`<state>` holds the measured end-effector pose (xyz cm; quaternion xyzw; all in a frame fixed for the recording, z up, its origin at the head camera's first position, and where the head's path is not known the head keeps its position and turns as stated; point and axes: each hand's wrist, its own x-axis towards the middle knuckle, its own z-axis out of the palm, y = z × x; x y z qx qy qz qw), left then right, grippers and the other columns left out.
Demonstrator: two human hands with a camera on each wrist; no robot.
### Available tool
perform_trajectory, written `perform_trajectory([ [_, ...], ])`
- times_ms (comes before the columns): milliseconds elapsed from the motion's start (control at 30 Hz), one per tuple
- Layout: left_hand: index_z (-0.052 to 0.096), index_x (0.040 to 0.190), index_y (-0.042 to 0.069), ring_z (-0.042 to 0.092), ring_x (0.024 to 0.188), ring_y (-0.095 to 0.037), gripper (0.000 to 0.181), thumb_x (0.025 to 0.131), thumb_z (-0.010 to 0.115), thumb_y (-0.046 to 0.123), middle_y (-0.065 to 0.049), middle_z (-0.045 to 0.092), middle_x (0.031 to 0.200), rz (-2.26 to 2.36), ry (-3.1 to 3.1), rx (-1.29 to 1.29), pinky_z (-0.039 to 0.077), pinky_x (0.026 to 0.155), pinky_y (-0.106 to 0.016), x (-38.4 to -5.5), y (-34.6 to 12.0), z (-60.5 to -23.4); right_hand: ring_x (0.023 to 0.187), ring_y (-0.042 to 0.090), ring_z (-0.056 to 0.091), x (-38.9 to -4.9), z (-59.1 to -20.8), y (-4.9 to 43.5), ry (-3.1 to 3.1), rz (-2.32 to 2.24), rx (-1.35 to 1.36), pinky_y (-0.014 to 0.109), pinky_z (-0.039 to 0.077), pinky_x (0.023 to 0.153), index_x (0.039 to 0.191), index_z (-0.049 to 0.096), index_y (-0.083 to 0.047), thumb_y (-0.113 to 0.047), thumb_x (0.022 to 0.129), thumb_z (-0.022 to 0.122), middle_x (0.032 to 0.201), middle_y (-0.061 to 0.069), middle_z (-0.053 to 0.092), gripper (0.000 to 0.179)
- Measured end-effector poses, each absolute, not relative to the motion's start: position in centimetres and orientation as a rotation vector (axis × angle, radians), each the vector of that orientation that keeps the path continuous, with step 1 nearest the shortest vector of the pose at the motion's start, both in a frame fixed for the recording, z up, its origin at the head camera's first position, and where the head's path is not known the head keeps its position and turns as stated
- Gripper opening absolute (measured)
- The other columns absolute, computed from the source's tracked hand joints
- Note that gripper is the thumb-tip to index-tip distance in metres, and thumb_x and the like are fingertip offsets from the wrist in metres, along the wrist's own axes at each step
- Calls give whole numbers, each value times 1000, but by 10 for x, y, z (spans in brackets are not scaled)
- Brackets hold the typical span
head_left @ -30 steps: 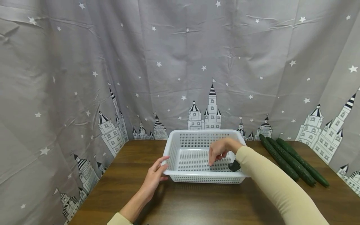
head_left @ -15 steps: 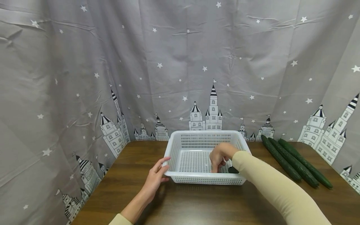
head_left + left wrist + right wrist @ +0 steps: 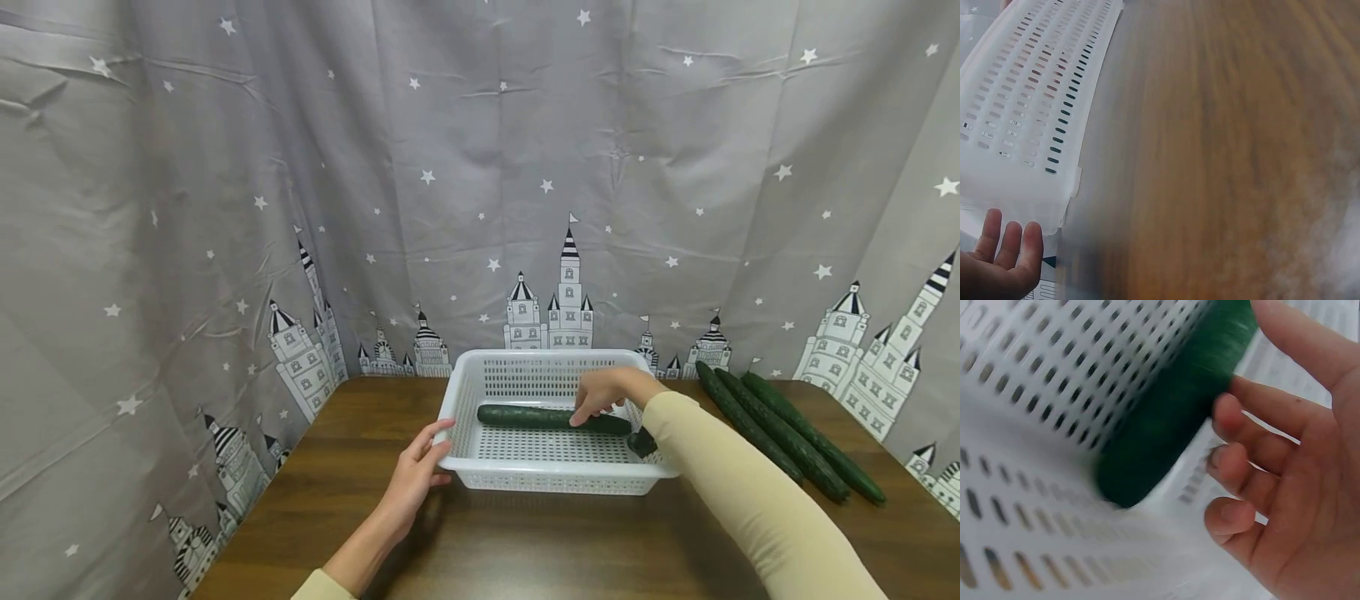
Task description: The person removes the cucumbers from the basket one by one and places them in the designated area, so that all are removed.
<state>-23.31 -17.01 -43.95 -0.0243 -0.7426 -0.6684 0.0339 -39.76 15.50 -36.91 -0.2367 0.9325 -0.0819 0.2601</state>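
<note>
A white perforated plastic basket [image 3: 555, 487] stands on the wooden table. My left hand [image 3: 408, 467] grips its near left corner, fingers at the rim and outer wall. In the left wrist view, several fingertips [image 3: 1034, 240] show beside the basket corner. A dark green cucumber [image 3: 517, 417] lies lengthwise across the basket's inside. Reaching in from the right, my right hand [image 3: 600, 392] pinches it right of its middle between thumb and fingers. In the right wrist view, the cucumber [image 3: 1166, 419] is blurred; the other fingers curl loosely beside it.
Several more cucumbers [image 3: 783, 433] lie side by side on the table to the right of the basket. The wooden table [image 3: 540, 550] extends in front. A grey curtain [image 3: 480, 167] with stars and castles hangs right behind the table's far edge.
My right hand reached down by the basket's near wall, then rose and moved back with a cucumber that was hidden before. My left hand stays at the basket's corner.
</note>
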Motion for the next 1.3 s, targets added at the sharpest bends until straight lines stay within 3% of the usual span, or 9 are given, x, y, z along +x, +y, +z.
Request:
perform_trajectory([
  [167, 55, 141, 18, 61, 105, -23, 38, 104, 55, 25, -21, 54, 141, -2051, -2292, -78, 53, 84, -41, -234, -171, -441, 58, 10, 29, -405, -382, 170, 2588, -339, -594, 27, 27, 48, 124, 72, -14, -35, 91, 75, 102, -2, 73, 40],
  [333, 55, 141, 18, 62, 103, -23, 38, 104, 54, 24, -21, 55, 140, -2054, -2288, -75, 53, 84, -41, -234, -170, -441, 72, 11, 47, -408, -387, 172, 2602, -445, -555, 29, 38, 55, 125, 72, -14, -32, 89, 77, 120, 3, 72, 40],
  [467, 54, 142, 17, 62, 103, -21, 39, 104, 55, 25, -21, 54, 140, -2058, -2288, -78, 53, 84, -40, -233, -169, -440, 71, 11, 45, -409, -390, 174, 2590, -524, -516, 29, 36, 58, 122, 74, -15, -29, 90, 76, 94, -5, 69, 36],
  [567, 54, 142, 17, 62, 103, -22, 39, 103, 55, 25, -21, 54, 141, -2056, -2289, -74, 53, 83, -39, -233, -169, -439, 58, 8, 35, -410, -393, 175, 2555, -623, -503, 26, 31, 55, 121, 74, -14, -26, 91, 75, 67, -9, 50, 33],
  [700, 54, 142, 18, 61, 105, -24, 38, 104, 54, 25, -21, 53, 142, -2047, -2296, -65, 53, 83, -39, -233, -170, -439, 53, 9, 25, -412, -395, 176, 2513, -755, -463, 26, 26, 54, 120, 74, -15, -24, 90, 74, 60, -8, 38, 31],
  [833, 54, 142, 18, 61, 105, -25, 39, 104, 55, 24, -21, 53, 143, -2050, -2297, -66, 53, 84, -39, -233, -170, -439, 68, 12, 41, -409, -398, 172, 2523, -798, -417, 30, 37, 63, 121, 74, -15, -26, 89, 76, 83, -5, 58, 33],
  [933, 55, 142, 19, 61, 105, -24, 38, 103, 55, 23, -20, 53, 142, -2054, -2292, -50, 53, 83, -39, -233, -170, -439, 102, 27, 61, -404, -402, 166, 2526, -854, -391, 42, 50, 89, 122, 74, -12, -26, 87, 77, 121, 10, 67, 37],
  [1000, 55, 142, 19, 61, 105, -24, 39, 104, 55, 24, -19, 53, 142, -2055, -2298, -50, 53, 83, -39, -233, -170, -439, 131, 37, 52, -403, -406, 164, 2520, -888, -377, 52, 43, 107, 124, 73, -12, -27, 87, 78, 144, 17, 56, 40],
  [1300, 55, 141, 18, 61, 104, -24, 38, 104, 54, 24, -20, 54, 141, -2057, -2298, -72, 53, 83, -38, -236, -171, -437, 144, 43, 36, -408, -414, 164, 2446, -1073, -334, 59, 27, 118, 126, 71, -9, -26, 86, 78, 150, 17, 51, 44],
])
